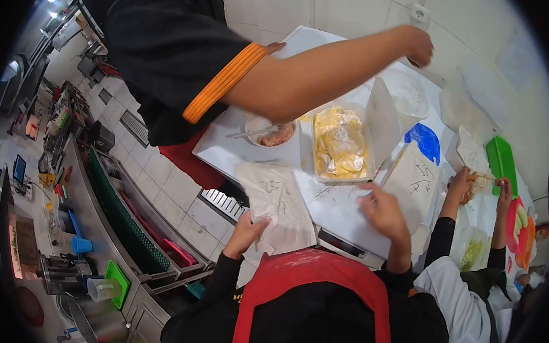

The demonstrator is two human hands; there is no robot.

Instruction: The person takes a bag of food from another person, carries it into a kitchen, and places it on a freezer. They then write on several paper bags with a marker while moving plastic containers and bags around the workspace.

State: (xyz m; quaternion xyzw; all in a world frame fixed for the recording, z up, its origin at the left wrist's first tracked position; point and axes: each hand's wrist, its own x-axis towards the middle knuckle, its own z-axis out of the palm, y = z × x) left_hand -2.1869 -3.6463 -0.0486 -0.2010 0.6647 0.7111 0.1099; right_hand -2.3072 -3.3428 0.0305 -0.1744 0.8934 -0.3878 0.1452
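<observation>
Pinched in the fingers of my left hand is the edge of a whitish paper-like sheet or bag with dark handwritten marks, draped over the table's near left edge. My right hand is raised near the lower right corner of a clear rectangular container; motion blurs its fingers. Inside that container lies a yellow, flour-dusted mass. A white bowl of pinkish, minced-looking food with a spoon in it stands to its left. A second marked whitish sheet lies to the right of my right hand.
Across the white table reaches a co-worker's bare arm with an orange-cuffed sleeve. At right, another person's hands hold stringy food beside a green tray. A white tub and blue piece stand behind.
</observation>
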